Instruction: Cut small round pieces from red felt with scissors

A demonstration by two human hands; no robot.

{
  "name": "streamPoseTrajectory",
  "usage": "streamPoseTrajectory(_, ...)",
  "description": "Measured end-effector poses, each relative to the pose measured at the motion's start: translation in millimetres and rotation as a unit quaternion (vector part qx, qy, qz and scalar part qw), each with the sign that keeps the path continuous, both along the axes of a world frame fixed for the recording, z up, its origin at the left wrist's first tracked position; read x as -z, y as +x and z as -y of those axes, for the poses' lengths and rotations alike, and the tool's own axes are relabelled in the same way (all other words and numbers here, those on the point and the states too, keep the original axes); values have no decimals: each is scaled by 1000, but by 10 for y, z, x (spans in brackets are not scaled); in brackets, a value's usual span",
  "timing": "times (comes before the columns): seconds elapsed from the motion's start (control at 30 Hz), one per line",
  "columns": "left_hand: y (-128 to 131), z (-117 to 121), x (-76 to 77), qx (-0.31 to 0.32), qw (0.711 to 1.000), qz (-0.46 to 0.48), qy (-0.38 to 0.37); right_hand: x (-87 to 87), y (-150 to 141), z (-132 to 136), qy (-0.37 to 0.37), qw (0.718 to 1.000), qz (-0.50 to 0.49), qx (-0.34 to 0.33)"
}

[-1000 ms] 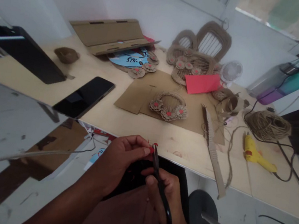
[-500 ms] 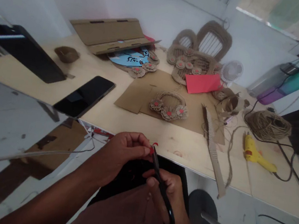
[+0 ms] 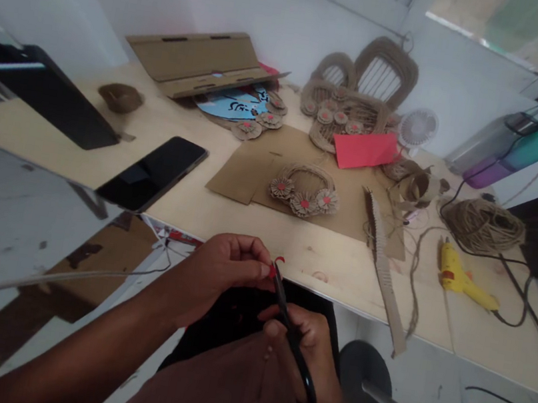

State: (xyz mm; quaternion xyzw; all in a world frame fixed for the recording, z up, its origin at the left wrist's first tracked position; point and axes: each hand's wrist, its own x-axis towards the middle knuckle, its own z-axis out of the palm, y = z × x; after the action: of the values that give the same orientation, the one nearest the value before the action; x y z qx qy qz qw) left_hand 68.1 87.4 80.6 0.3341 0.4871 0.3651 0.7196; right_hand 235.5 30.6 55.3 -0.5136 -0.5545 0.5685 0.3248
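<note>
Between the thumb and fingers of my left hand (image 3: 233, 267) is a small piece of red paper (image 3: 273, 269), pinched just off the table's front edge. My right hand (image 3: 310, 349) is wrapped round the black handles of a pair of scissors (image 3: 288, 322). Their blades reach up to the red paper, and a thin curled strip stands off its top. Beyond my hands, a small twine-wrapped ring with pleated paper flowers (image 3: 304, 203) rests on brown cardboard (image 3: 237, 176); the flowers have red centres.
A phone (image 3: 154, 174) lies at left. To the right are a corrugated cardboard strip (image 3: 383, 266), a yellow glue gun (image 3: 464, 278) with its cord and a twine ball (image 3: 485, 224). Red paper (image 3: 365, 150), twine-wrapped frames (image 3: 387, 71) and a small fan (image 3: 417, 127) stand behind.
Hardly anything differs. Both hands keep their place at the red paper, with only a slight shift of the left hand and the scissors.
</note>
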Motion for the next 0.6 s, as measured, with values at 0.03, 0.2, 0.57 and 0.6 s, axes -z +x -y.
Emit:
streamPoseTrajectory(0.03, 1, 3, -1, 0, 1000, -2, 0, 4, -1, 2, -1, 1000, -1, 1)
streamPoseTrajectory(0.2, -4, 10, -6, 0, 1000, 5, -5, 42, -7, 6, -15, 1000, -5, 8)
streamPoseTrajectory(0.57, -9, 24, 4, 7, 1000, -12, 17, -22, 39, -25, -22, 998, -38, 55)
streamPoseTrajectory(0.6, -10, 27, -10, 12, 999, -25, 27, -32, 48, -50, -27, 996, -45, 66)
